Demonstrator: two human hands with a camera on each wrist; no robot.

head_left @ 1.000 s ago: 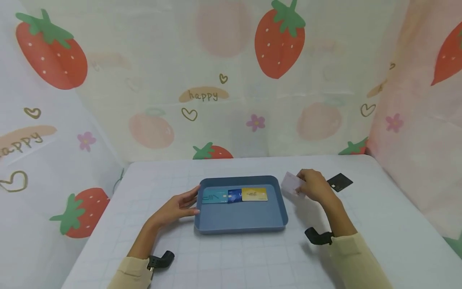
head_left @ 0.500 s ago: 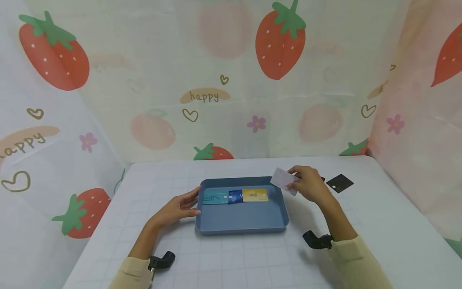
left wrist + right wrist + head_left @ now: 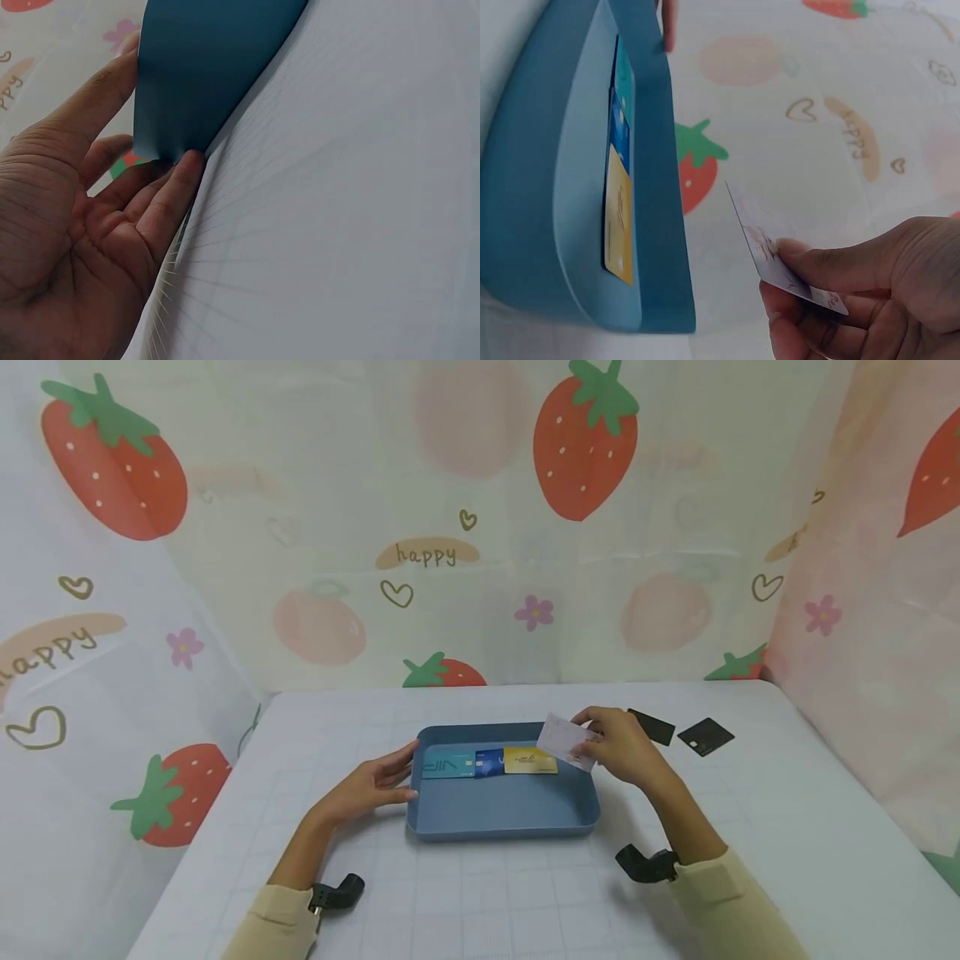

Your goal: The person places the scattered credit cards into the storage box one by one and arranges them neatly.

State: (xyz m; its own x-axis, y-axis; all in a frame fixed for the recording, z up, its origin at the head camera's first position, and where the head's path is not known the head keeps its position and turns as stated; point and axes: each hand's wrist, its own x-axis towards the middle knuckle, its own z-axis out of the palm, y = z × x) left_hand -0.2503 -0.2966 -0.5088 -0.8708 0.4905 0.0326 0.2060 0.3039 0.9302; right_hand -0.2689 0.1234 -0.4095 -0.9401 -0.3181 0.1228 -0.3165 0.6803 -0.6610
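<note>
In the head view, a blue tray (image 3: 502, 806) holds a row of three cards along its far side: a teal card (image 3: 448, 764), a dark blue card (image 3: 490, 762) and a yellow card (image 3: 530, 760). My left hand (image 3: 369, 789) rests against the tray's left end, thumb and fingers spread along its wall. A whitish card (image 3: 769, 255) is pinched between the thumb and fingers of my right hand (image 3: 618, 745). That card is tilted above the tray's right side and overlaps part of the yellow card in the head view.
Two black cards lie on the white table (image 3: 465, 902) beyond and right of my right hand: one black card (image 3: 652, 727) partly behind the hand, another black card (image 3: 706, 737) farther right. Strawberry-printed sheets (image 3: 585, 443) stand behind and at both sides.
My right hand has carried the whitish card leftward from beside the tray to over its right side. The nearer black card has come into view. My left hand stays at the tray's end.
</note>
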